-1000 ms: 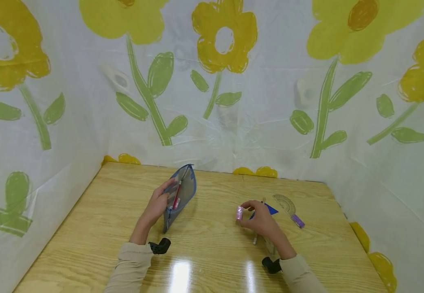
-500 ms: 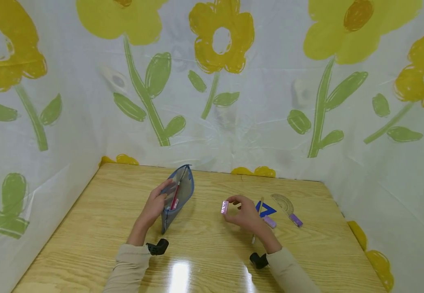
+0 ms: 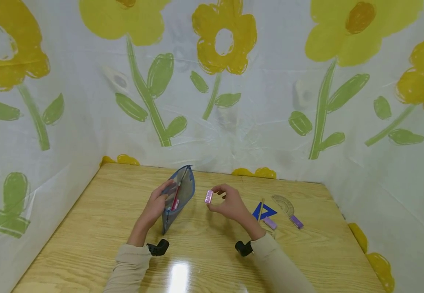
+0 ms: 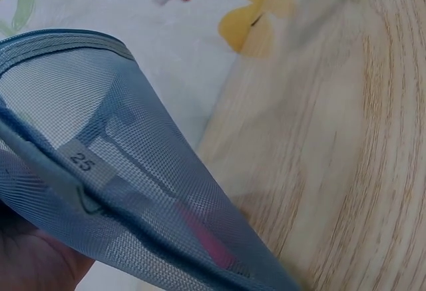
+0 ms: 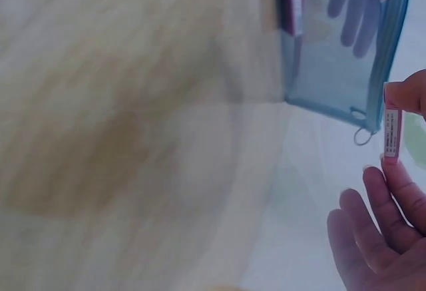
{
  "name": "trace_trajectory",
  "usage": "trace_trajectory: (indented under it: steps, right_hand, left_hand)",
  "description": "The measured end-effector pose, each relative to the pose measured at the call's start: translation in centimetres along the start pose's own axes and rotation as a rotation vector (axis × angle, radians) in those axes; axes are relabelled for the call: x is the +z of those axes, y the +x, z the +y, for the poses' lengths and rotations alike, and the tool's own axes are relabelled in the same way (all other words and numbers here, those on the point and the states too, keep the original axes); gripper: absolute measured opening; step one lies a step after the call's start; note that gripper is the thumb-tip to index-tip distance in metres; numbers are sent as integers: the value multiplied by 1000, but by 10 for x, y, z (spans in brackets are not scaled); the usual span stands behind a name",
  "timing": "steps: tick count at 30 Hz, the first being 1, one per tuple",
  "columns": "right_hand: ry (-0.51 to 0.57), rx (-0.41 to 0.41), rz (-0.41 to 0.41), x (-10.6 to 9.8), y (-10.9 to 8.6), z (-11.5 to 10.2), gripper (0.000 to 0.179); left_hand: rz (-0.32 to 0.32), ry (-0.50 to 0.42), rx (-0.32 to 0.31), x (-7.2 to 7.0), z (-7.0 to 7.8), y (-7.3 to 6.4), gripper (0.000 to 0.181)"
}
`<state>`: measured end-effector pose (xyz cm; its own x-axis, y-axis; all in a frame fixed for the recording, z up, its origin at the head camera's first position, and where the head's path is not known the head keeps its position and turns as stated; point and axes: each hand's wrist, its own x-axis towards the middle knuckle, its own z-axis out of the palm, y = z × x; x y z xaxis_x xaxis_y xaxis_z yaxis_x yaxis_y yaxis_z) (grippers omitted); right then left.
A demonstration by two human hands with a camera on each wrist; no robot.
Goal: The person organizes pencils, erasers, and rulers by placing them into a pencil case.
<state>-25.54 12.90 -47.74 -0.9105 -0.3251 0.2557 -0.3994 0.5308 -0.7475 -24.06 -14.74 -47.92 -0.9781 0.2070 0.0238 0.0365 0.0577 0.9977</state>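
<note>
My left hand (image 3: 155, 206) holds a blue mesh zip pouch (image 3: 187, 189) by its left side, its mouth spread open. Inside lie a red pencil (image 3: 176, 193) and a small pink-and-white block (image 3: 175, 204). The left wrist view shows a "25" tag (image 4: 86, 162) on the mesh. My right hand (image 3: 230, 203) pinches a small pink eraser (image 3: 209, 196) between thumb and fingertips, just right of the pouch. Printed lettering marks the eraser's side (image 5: 392, 131) in the right wrist view, where a metal ring (image 5: 363, 136) hangs at the pouch's zip end.
Right on the wooden table (image 3: 212, 260) lie a blue set square (image 3: 268, 211), a pencil-like stick (image 3: 261, 209) across it, a clear protractor (image 3: 284, 204), a lilac eraser (image 3: 270, 222) and a purple one (image 3: 296, 221). A flower-printed sheet (image 3: 263, 130) closes off the back and sides.
My right hand has carried the pink eraser leftward and slightly away from me, close to the pouch, uncovering the set square and lilac eraser. The left hand and pouch have stayed nearly still.
</note>
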Motion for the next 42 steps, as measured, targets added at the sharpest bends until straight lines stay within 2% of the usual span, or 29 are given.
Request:
trace_trajectory:
  steps: [6,10,13,20,27,36,42]
  right_hand:
    - [-35,-51,-23,6,22,-12,38]
    - [-41,-98,-41,9,36,-18,37]
    - [-39,-112,-57,12,46,-22,36]
    - [-127,-112,-129,12,64,-28,42]
    - [-229,-128,-168,9,77,-35,46]
    - [-281,-114,-189,10,80,-35,46]
    - [-244,-113,-163,7,74,-34,40]
  left_hand:
    - [-5,-16,27,0,-1,0,60]
    - [-4,10,71,0,-1,0,60]
    - [-2,23,80,0,-2,-1,61]
    - [0,-18,32,1,-3,-1,60]
    - [9,-24,33,0,-2,-1,59]
    - [-7,-11,45,-1,-3,-1,60]
    - [9,-3,46,-2,-2,-1,61]
